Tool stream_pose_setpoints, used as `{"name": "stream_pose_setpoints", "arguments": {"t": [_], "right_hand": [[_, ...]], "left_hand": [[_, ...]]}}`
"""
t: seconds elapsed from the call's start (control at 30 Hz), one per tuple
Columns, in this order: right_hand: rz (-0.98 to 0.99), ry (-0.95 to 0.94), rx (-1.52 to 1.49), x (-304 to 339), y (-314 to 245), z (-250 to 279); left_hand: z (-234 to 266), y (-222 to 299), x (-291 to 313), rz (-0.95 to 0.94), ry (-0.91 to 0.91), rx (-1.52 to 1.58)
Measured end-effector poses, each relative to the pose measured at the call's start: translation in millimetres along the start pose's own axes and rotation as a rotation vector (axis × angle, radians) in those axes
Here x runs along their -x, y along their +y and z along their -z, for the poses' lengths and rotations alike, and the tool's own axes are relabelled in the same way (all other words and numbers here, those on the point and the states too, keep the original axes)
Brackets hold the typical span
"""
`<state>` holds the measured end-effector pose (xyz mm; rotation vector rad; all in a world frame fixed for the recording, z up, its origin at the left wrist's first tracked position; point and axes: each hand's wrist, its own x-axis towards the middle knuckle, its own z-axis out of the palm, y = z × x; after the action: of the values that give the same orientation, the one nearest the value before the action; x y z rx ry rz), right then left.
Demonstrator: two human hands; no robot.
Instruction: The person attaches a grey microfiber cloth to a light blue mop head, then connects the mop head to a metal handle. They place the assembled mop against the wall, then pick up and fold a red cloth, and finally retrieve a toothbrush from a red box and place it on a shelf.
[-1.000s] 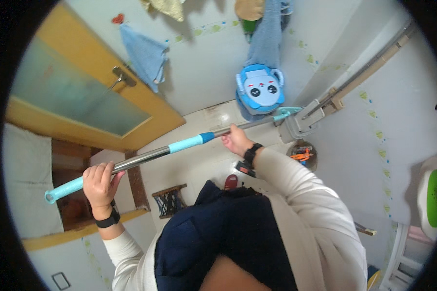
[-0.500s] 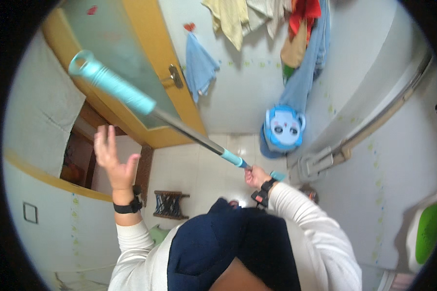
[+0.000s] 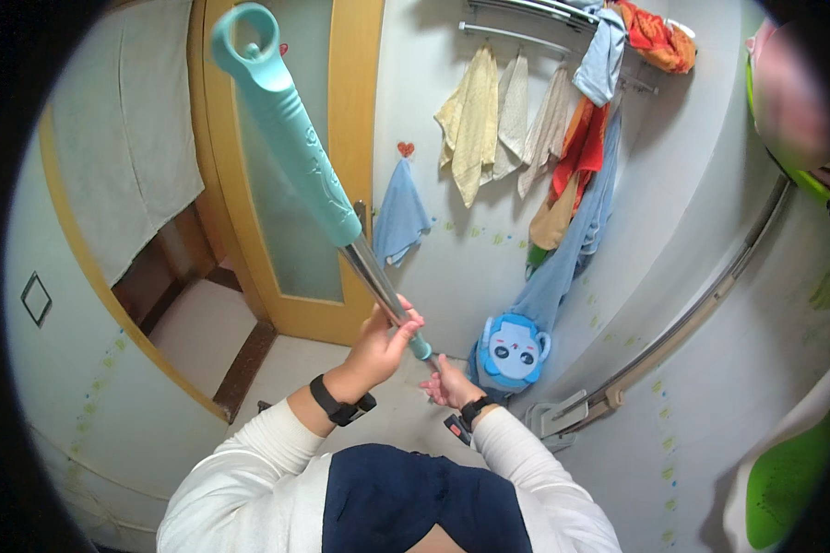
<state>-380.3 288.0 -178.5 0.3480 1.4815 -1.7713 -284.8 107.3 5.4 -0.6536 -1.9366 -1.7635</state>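
A long pole (image 3: 371, 272) with a metal shaft slants up to the left. Its turquoise handle grip (image 3: 304, 157), ending in a ring, comes close to the view. My left hand (image 3: 383, 346) is closed around the metal shaft below the grip. Lower down, by a short turquoise collar, my right hand (image 3: 452, 382) holds the pole with fingers loosely curled. The pole's lower end is hidden by my right hand. Each wrist wears a black band.
A yellow-framed glass door (image 3: 350, 175) stands ahead left, beside a doorway with a white curtain (image 3: 124, 120). Towels (image 3: 470, 124) hang from wall racks. A blue cartoon-faced bin (image 3: 512, 352) stands in the corner. A green-and-white basin (image 3: 798, 470) is at right.
My left hand, raised and spread apart from the pole before, now grips its shaft. The pole has tilted more upright, its grip nearer. The view has shifted, showing more of the wall racks.
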Motion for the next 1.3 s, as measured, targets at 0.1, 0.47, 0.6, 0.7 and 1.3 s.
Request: {"name": "stream_pose_setpoints", "arguments": {"t": [0.1, 0.47, 0.6, 0.7, 1.3], "right_hand": [[0.323, 0.205, 0.539, 6, -19, 9], [1.096, 0.343, 1.249, 23, -87, -60], [1.083, 0.062, 1.082, -1, -106, -120], [1.113, -0.046, 1.057, -20, -119, -159], [0.965, 0.104, 0.935, -97, -155, -166]], "left_hand": [[11, -28, -5, 0.062, 0.134, 0.156], [104, -131, 4, 0.304, 0.062, 0.030], [136, -152, 10, 0.382, -0.041, 0.087], [158, -167, 9, 0.366, -0.120, 0.132], [266, -334, -26, 0.617, -0.146, -0.480]]}}
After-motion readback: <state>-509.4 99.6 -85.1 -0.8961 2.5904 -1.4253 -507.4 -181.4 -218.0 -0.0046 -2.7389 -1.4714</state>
